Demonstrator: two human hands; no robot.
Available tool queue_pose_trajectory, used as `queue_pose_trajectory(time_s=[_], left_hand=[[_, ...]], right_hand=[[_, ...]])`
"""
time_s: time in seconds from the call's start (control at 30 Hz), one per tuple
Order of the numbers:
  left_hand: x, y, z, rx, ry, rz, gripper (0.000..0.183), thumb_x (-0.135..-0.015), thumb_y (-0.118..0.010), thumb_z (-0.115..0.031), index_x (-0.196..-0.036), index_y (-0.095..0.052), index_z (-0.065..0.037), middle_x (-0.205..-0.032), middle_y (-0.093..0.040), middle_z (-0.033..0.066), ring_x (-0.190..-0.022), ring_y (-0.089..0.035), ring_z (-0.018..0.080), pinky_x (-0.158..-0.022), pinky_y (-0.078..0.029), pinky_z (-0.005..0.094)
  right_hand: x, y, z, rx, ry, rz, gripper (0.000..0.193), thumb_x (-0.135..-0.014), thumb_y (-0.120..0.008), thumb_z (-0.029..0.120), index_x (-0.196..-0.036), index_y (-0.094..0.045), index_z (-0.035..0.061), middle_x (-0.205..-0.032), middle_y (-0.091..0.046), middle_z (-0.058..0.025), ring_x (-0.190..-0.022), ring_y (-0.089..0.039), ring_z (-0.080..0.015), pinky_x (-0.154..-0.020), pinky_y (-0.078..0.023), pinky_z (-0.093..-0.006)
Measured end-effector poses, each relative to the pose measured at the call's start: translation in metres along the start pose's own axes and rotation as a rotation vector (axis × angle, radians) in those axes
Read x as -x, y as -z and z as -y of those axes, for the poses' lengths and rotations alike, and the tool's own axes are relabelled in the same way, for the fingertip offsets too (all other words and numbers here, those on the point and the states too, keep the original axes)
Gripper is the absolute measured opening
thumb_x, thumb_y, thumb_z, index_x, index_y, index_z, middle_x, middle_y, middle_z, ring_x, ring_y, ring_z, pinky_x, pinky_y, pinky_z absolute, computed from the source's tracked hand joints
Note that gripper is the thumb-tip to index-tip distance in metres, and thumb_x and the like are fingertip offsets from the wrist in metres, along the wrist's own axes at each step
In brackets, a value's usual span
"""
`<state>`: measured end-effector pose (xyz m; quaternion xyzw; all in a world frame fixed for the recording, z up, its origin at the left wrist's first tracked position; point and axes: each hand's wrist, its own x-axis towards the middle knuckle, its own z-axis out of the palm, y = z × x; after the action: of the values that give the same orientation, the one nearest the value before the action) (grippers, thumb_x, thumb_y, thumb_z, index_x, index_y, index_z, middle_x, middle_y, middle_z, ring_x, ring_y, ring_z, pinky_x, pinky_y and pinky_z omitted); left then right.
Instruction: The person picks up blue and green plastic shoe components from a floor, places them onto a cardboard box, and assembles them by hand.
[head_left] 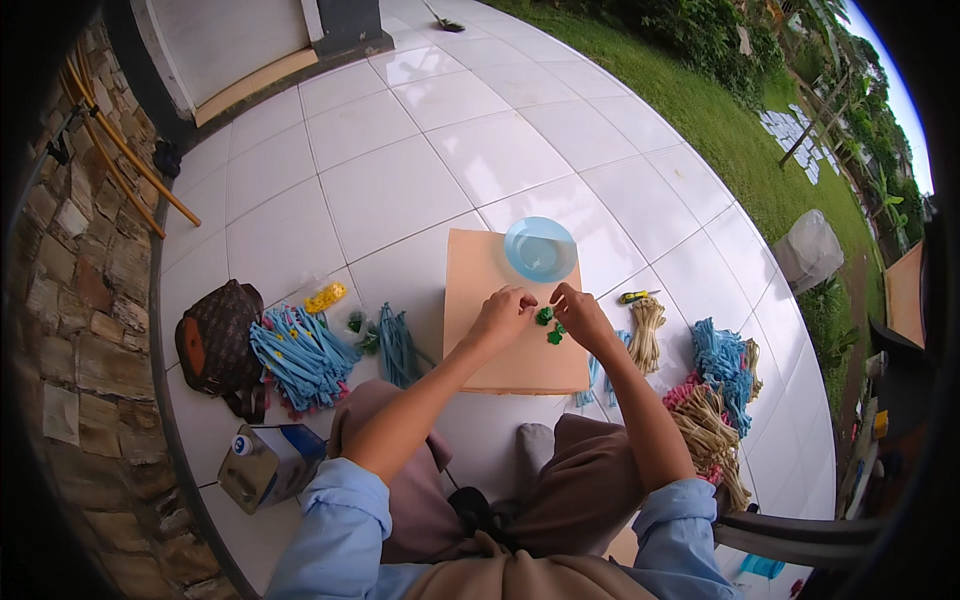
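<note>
My left hand (503,308) and my right hand (579,312) meet over a tan board (500,268) lying on the white tiled floor. Their fingertips pinch close together near small green pieces (546,320) on the board. Whether either hand grips a piece is too small to tell. A light blue bowl (540,248) sits at the board's far right corner.
Bundles of blue strips (300,352) lie left of the board, more blue and tan bundles (715,390) to the right. A brown patterned bag (218,340) and a carton (268,462) sit by the stone wall (75,300). Grass (720,120) borders the tiles.
</note>
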<state>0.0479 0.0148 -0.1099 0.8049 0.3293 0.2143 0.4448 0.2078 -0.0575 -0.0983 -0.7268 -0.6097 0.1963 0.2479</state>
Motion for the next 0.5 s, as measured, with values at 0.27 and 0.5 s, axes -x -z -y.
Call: queue_pose_trajectory(time_s=[0.27, 0.5], left_hand=[[-0.007, -0.037, -0.001, -0.406, -0.027, -0.113, 0.019, -0.08, -0.064, -0.012, -0.095, -0.058, -0.002, -0.095, -0.057, 0.0133, -0.082, -0.061, 0.0307, -0.071, -0.05, 0.0417], [-0.01, -0.026, -0.01, -0.341, -0.022, -0.095, 0.015, -0.077, -0.066, -0.009, -0.086, -0.056, -0.002, -0.081, -0.061, 0.0122, -0.078, -0.062, 0.0275, -0.069, -0.05, 0.0412]], right_hand=[[-0.028, -0.006, 0.001, 0.083, 0.107, -0.286, 0.025, -0.073, -0.057, 0.002, -0.098, -0.054, 0.006, -0.094, -0.057, -0.0153, -0.089, -0.055, -0.0317, -0.071, -0.047, -0.0417], [-0.043, -0.024, -0.005, 0.321, 0.197, -0.22, 0.041, -0.069, -0.058, 0.001, -0.109, -0.059, 0.0103, -0.109, -0.049, -0.0123, -0.105, -0.044, -0.0295, -0.083, -0.039, -0.0407]])
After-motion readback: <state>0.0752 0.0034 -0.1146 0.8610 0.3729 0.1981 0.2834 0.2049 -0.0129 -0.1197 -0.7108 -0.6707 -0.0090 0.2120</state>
